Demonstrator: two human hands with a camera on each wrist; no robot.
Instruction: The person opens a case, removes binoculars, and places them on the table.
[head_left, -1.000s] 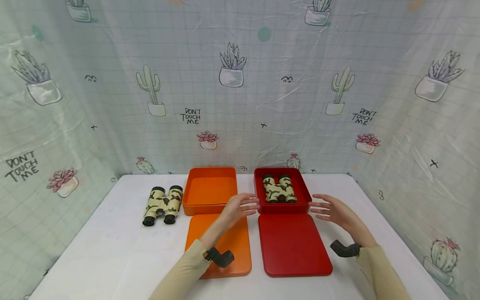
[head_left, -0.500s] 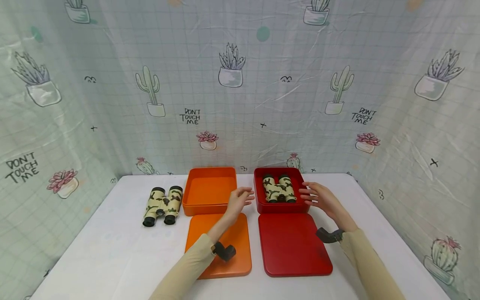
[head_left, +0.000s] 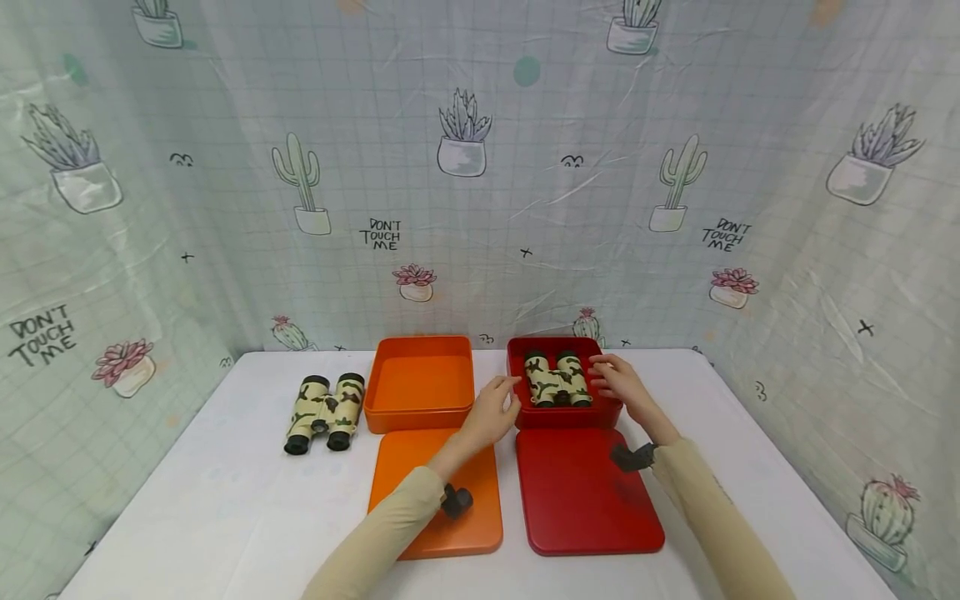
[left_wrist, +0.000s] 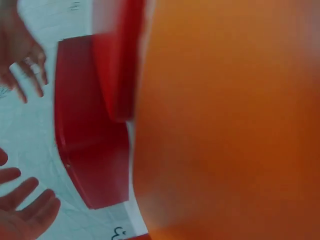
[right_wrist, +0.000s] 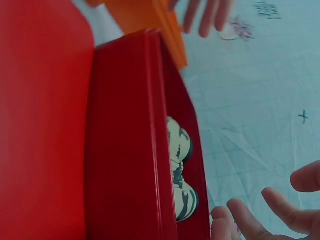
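A pair of camouflage binoculars lies inside the red box at the back. My left hand hovers by the box's left front corner, fingers loosely bent and holding nothing. Over the right rim is my right hand, its fingertips reaching in beside the binoculars. In the right wrist view the binoculars show past the red wall, and the spread fingers hold nothing. The left wrist view catches both hands apart, the left one low and the right one above.
A second pair of camouflage binoculars lies on the white table at the left. An orange box stands beside the red one. An orange lid and a red lid lie in front. A patterned curtain hangs behind.
My right hand has moved left and forward, from outside the red box to over its right rim. The left hand has shifted slightly, ending nearer the box's left side. Boxes, lids and binoculars stay put.
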